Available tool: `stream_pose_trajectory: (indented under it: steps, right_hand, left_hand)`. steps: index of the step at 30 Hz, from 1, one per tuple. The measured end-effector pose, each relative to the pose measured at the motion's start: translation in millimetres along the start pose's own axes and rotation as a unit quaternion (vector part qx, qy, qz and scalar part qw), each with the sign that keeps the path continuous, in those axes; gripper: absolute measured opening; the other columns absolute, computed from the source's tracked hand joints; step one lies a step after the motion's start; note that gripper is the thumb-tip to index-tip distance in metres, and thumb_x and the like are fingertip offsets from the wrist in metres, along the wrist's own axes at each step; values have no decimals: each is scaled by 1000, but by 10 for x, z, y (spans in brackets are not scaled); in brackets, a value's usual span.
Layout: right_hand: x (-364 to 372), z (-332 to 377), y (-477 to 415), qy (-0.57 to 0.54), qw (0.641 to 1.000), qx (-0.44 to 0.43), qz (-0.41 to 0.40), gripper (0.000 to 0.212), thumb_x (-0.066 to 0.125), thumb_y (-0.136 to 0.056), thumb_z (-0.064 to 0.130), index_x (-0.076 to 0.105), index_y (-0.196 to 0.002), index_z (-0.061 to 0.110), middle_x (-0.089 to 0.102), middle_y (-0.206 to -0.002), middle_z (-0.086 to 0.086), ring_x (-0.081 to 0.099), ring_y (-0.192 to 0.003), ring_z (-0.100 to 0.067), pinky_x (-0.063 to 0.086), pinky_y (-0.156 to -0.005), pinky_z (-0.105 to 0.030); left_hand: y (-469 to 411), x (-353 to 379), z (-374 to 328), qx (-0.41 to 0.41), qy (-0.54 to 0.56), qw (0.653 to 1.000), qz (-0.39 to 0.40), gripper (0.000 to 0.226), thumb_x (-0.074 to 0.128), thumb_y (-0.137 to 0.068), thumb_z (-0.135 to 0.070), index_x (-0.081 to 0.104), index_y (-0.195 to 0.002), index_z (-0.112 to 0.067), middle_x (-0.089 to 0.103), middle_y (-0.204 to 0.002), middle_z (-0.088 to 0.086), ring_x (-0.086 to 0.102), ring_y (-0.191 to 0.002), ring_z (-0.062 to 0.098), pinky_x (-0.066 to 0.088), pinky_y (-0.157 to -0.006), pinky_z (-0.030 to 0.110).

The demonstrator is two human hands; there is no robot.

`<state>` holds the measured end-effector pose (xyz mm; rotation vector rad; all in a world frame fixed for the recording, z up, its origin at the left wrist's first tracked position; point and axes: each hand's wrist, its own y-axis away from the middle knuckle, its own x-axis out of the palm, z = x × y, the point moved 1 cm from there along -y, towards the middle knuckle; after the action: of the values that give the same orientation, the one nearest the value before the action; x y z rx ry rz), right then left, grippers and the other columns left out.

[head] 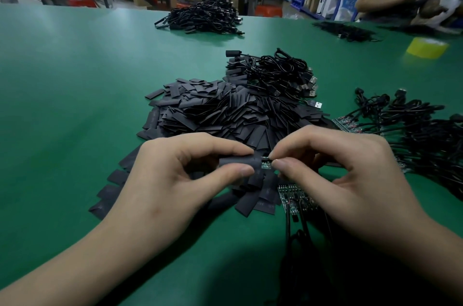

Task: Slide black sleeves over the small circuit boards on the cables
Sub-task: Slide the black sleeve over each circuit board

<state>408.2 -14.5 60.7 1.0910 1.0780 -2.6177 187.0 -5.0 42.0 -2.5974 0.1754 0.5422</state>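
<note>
From the head view, the black sleeve [238,162] is pinched between thumb and forefinger of the left hand [175,180], and only a sliver of the small circuit board [266,165] shows at its right mouth, so I judge the slide nearly done. The main risk is a board corner or solder joint catching on the sleeve's lip, since the flat tubing looks soft and could buckle or fold inward if pushed off-axis. Pressing too hard near the board's end could also strain the thin wires where they join it. A loose grip might let the sleeve ride past the board and leave the far end bare, though that end is hidden inside the tube. The right hand [350,175] pinches the board's exposed end with thumb and forefinger tips, its other fingers curled underneath; whether it also holds the cable I cannot tell. Both hands hover low over the green surface [75,80], knuckles up, fingertips almost meeting, wrists angled inward. Just behind them lies the heap of loose sleeves [225,110]. More unsleeved boards [290,198] lie beneath the right hand, near enough that a trailing cable could snag them.
</note>
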Motion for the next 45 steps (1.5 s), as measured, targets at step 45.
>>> stream_pose_trajectory:
  steps: [45]
  right_hand:
    - [94, 107, 61, 148, 982, -69, -94, 8, 75, -90, 26, 78, -91, 18, 75, -80, 10, 69, -70, -11, 54, -61, -37]
  left_hand:
    - [-9, 104, -61, 42, -27, 997, -63, 66, 77, -73, -53, 62, -134, -32, 70, -100, -12, 71, -99, 13, 54, -93, 27]
